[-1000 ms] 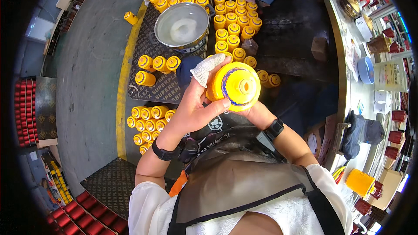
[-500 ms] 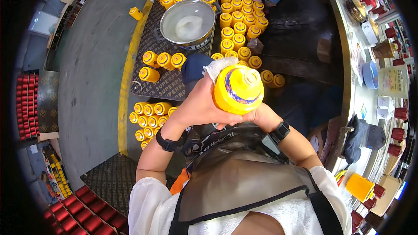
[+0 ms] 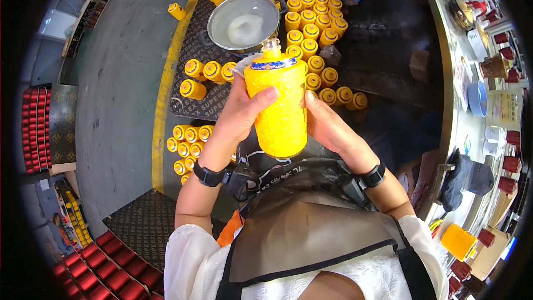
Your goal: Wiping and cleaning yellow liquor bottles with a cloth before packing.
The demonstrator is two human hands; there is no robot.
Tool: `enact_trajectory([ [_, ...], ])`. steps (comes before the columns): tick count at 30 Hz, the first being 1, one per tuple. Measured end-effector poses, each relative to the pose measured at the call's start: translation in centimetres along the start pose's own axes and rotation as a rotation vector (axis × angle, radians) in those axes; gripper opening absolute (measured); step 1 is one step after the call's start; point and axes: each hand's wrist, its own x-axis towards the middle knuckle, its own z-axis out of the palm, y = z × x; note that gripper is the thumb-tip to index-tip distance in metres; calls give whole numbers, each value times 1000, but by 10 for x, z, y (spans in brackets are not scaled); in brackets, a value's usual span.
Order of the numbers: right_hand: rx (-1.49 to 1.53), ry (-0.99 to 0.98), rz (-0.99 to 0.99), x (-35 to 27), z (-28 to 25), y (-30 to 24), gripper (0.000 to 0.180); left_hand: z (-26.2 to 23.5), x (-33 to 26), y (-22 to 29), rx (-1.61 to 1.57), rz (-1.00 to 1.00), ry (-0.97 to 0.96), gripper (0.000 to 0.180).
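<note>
Pan (image 3: 222, 18) far, near edge partly blocked by yellow bottle (image 3: 280, 114); more bottles (image 3: 192, 89) left and right. Left hand (image 3: 237, 115) pinches it; right hand (image 3: 337, 132) alongside, finger grip unclear. Bottle now side-on, earlier mouth-on.

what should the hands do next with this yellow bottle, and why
Probably turn the yellow bottle slightly with the right hand to look over more of its side: the left hand grips it with the thumb across the front, covering part, while the right hand is at its right edge.
</note>
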Motion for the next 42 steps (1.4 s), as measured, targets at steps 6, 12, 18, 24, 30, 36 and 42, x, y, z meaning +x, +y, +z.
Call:
enact_trajectory([
  [6,-526,7,-32,-10,16,-18,59,-20,-1,-1,-69,-9,-87,79],
  [12,-393,-57,-14,-13,30,-24,60,-29,-5,-6,-185,-105,-67,86],
  [18,-351,69,-209,0,19,1,83,-7,4,-3,-105,-96,-8,66],
  [24,-95,187,-104,3,-3,-8,81,6,-4,3,-25,-229,-4,53],
  [30,-63,144,-130,2,-15,-11,70,5,-7,-2,72,-116,-35,72],
  [36,46,145,-105,1,-31,-4,63,21,-11,6,140,-69,-68,85],
  [42,70,118,-94,2,-33,-3,63,22,-12,1,169,-12,-84,89],
])
